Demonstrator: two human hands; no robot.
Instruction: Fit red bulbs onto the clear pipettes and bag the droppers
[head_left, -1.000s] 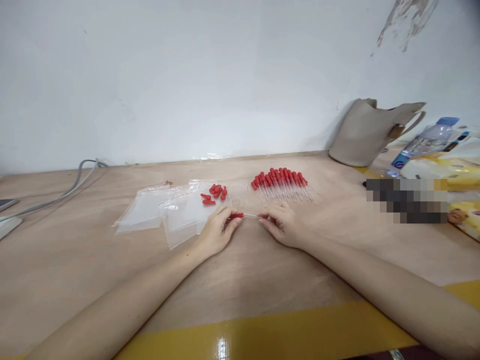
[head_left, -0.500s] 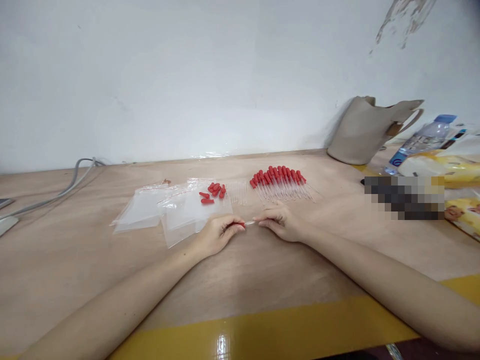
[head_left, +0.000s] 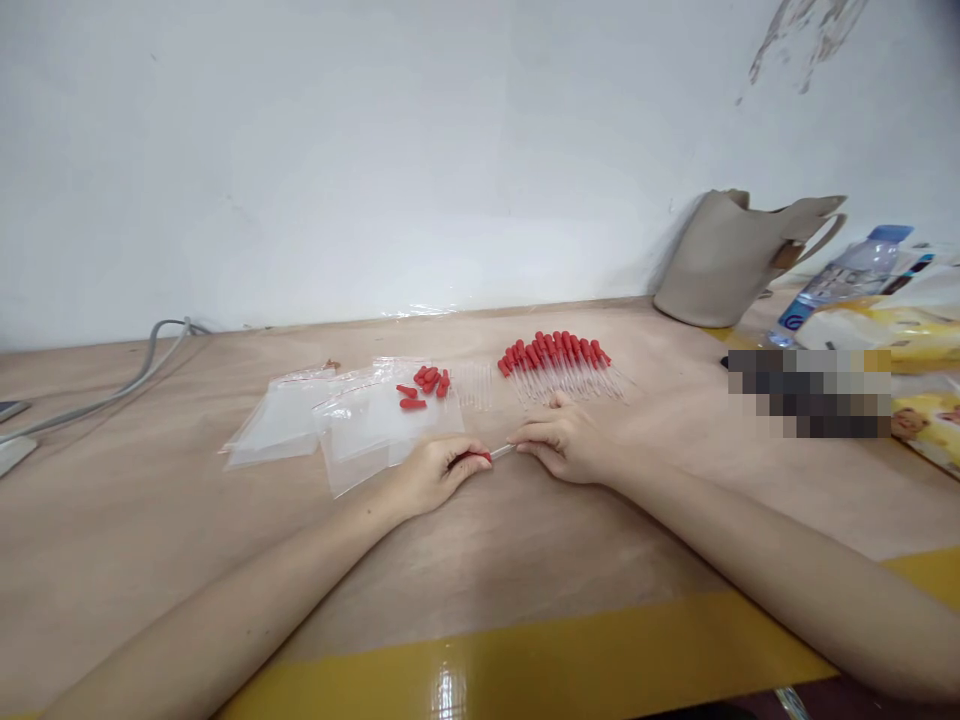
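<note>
Between finger and thumb, my left hand (head_left: 442, 470) pinches a red rubber dropper bulb (head_left: 486, 457), mostly covered by the fingers. My right hand (head_left: 559, 440) is closed on a thin clear glass dropper tube (head_left: 503, 451), whose visible end meets the bulb; whether it sits inside cannot be made out. Just beyond my left hand, several loose red bulbs (head_left: 428, 378) lie on clear plastic bags (head_left: 352, 450). A row of bare glass tubes (head_left: 472, 385) is beside them. Past my right hand, many droppers with red bulbs (head_left: 556, 350) lie side by side in a fan.
A beige bag (head_left: 709, 265) leans at the back right by the wall. Near it are a water bottle (head_left: 840, 285), yellow-patterned packs (head_left: 926, 420) and a pixelated dark object (head_left: 814, 395). A grey cable (head_left: 146, 365) runs along the left. Yellow tape (head_left: 525, 650) lines the table's front edge.
A little more of the glass tube shows between my hands, and it tilts slightly more. Both hands keep their grip; the other things stay where they were.
</note>
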